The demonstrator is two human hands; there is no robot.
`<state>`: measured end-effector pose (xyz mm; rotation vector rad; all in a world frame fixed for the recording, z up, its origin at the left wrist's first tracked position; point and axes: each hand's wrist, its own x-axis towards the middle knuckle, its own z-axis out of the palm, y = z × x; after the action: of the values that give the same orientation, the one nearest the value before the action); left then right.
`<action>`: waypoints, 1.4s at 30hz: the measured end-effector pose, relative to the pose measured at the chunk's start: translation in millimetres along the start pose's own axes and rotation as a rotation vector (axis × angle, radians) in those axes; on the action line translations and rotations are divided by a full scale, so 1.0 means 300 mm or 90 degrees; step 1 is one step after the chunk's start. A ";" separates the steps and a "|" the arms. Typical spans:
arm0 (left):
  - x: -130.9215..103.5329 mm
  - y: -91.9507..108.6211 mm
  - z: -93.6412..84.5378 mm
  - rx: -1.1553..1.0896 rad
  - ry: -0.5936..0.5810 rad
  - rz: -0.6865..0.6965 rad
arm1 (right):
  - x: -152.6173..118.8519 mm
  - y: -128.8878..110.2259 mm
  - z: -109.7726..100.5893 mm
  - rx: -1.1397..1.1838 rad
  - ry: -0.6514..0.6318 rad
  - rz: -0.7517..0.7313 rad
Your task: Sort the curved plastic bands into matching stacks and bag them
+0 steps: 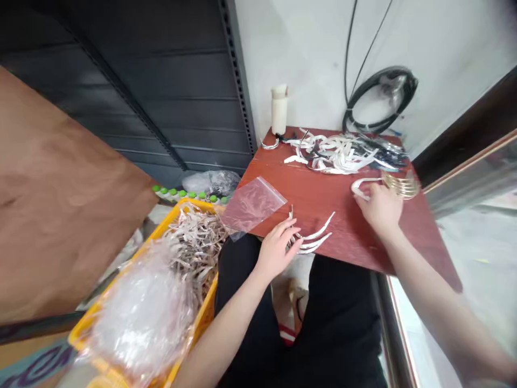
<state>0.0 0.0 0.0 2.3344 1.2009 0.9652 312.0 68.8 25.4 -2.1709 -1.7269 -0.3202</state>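
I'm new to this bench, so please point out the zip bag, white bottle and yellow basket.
Zip bag [254, 203]: head view, middle of its clear sheet.
White bottle [279, 114]: head view, its body.
Yellow basket [207, 311]: head view, its outer wall.

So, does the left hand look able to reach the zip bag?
Probably yes: the zip bag lies beside the left hand, with nothing visible between, though white strips are at that hand.

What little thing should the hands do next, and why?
Perhaps the right hand could bring the curved white piece at its fingertips over to the left hand, because similar white pieces already lie beside that hand.
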 end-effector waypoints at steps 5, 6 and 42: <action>-0.007 0.006 -0.006 -0.004 -0.011 0.010 | -0.006 0.016 0.012 -0.021 -0.008 -0.017; -0.008 0.007 -0.008 -0.003 -0.014 0.013 | -0.004 0.019 0.015 -0.018 -0.013 -0.019; -0.020 0.002 -0.012 0.078 -0.095 0.059 | -0.137 -0.217 -0.120 0.463 -0.410 -0.538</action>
<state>-4.7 -5.1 0.5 2.5287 1.1308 0.7496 240.7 30.4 51.0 -0.9855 -2.4964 0.7877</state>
